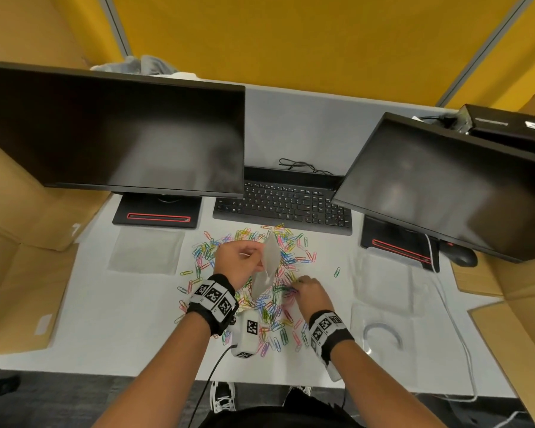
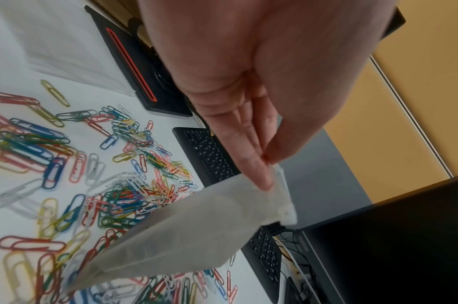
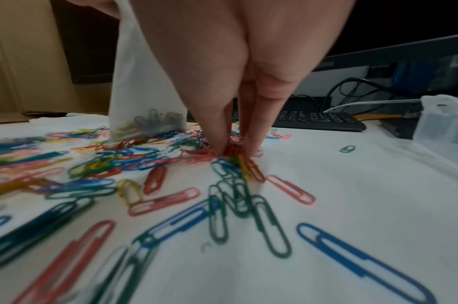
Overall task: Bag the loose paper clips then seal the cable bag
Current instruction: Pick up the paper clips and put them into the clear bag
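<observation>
Yellow partition walls stand behind a white desk (image 1: 112,329) with two dark monitors (image 1: 115,134) and a black keyboard (image 1: 283,205). Colourful paper clips (image 1: 272,316) lie scattered in front of the keyboard, around both hands.

The left hand (image 1: 240,261) pinches the upper edge of a small frosted bag (image 1: 267,267) between thumb and fingers (image 2: 251,164), so the bag hangs down with its long axis nearly upright and its bottom among the clips. In the right wrist view a few clips already sit in the bottom of the bag.

The right hand (image 1: 311,293) is down on the desk, its fingertips (image 3: 222,144) closed together on a small bunch of clips. The bag mouth is above and to the left of these fingertips, so I judge that the bunch must go up and leftward to reach it; whether the mouth is open enough I cannot tell. The right hand is clearly the nearer one to the loose clips.

A clear bag with a coiled white cable (image 1: 383,333) lies on the desk to the right of the right hand, not yet handled.
</observation>
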`<state>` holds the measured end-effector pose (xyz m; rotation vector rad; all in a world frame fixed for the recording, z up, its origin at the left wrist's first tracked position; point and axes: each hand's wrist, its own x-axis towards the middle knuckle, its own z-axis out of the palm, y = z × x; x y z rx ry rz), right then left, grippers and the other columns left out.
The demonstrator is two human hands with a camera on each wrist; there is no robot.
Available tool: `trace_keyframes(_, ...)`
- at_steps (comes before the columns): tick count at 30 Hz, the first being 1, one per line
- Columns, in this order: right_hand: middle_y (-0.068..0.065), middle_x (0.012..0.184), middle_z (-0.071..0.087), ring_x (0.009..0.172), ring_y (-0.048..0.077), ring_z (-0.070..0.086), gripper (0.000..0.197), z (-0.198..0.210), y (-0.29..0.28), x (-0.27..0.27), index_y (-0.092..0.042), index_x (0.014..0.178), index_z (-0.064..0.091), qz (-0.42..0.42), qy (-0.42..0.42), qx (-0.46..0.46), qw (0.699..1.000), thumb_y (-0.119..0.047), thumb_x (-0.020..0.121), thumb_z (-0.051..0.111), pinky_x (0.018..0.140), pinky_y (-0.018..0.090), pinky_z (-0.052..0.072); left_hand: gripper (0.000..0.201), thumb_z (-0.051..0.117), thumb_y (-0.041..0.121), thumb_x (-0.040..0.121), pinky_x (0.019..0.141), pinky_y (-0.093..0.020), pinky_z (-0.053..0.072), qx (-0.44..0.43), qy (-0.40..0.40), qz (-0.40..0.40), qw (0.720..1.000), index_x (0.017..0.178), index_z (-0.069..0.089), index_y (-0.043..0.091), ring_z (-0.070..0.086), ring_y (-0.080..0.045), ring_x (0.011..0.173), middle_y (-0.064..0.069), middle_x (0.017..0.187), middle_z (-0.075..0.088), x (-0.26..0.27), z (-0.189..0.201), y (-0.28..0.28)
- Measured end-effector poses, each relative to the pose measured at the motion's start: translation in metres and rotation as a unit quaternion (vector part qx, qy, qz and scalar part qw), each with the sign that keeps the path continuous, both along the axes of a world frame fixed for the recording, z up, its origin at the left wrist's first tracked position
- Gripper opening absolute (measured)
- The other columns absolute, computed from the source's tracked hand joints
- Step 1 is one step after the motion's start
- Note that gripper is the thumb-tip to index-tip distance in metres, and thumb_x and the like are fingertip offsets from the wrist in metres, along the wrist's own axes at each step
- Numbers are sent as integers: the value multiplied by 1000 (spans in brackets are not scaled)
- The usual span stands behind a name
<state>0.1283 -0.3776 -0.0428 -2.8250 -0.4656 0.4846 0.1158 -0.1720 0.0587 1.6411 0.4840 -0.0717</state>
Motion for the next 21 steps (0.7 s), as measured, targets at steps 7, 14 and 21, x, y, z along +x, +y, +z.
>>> trace_keyframes(7, 1, 85, 75, 77, 12, 67, 16, 25, -28, 19, -12, 90, 78, -300, 99, 248, 916, -25, 79, 77, 77, 16, 49, 15, 68, -1, 88, 62, -32, 63, 1, 14, -3, 1000, 101, 75, 2, 74, -24, 73, -13, 91, 71, -1, 1, -6)
trace_keyframes(14, 23, 110, 68, 104, 29, 67, 27, 91, -13, 33, 12, 106, 65, -348, 263, 615, 657, -1, 83, 69, 91, 31, 55, 14, 66, -2, 88, 63, -35, 63, 10, 19, -8, 1000, 99, 75, 1, 74, -25, 73, -11, 88, 70, 4, -1, -17)
trace_keyframes(21, 15, 92, 74, 91, 27, 70, 10, 105, 20, 32, -2, 91, 75, -261, 259, 517, 773, -3, 83, 70, 89, 37, 56, 14, 66, 3, 90, 64, -35, 63, 23, 4, -49, 999, 101, 75, 6, 75, -21, 68, -10, 89, 74, 7, -4, -28)
